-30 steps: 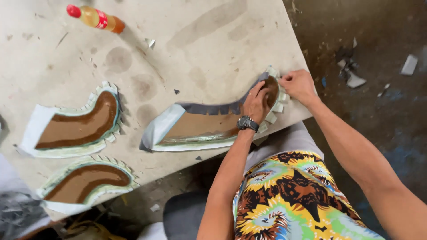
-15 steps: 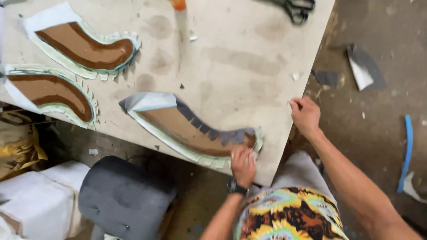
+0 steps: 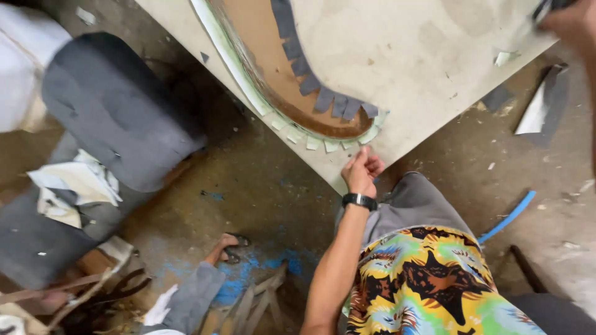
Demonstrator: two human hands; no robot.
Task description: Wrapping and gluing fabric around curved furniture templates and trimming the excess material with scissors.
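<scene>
Closest to the camera are the person's bright patterned shirt point(image 3: 434, 285) and grey trousers point(image 3: 416, 205). The left hand point(image 3: 362, 169), with a black wristwatch point(image 3: 359, 200) on the wrist, is at the near corner of the pale work table point(image 3: 434, 56). Its fingers are curled in narrow, pinching at the table edge. I cannot tell if they hold a tab or only touch it.

Just above this hand, up and a little to the left, lies the curved brown piece point(image 3: 273, 68). It has small pale green tabs point(image 3: 316, 141) around its rounded end and grey tabs point(image 3: 335, 102) folded onto it. Its long side runs from the hand up toward the top left, and its far end is cut off by the picture edge. The left hand is much nearer to it.

The right hand point(image 3: 568, 22) is well apart at the top right corner. It is blurred and partly cut off, so I cannot tell its grip.

Down on the dirty floor point(image 3: 261, 198) are a big grey roll point(image 3: 118, 105) and a foot in a sandal point(image 3: 226, 246).
</scene>
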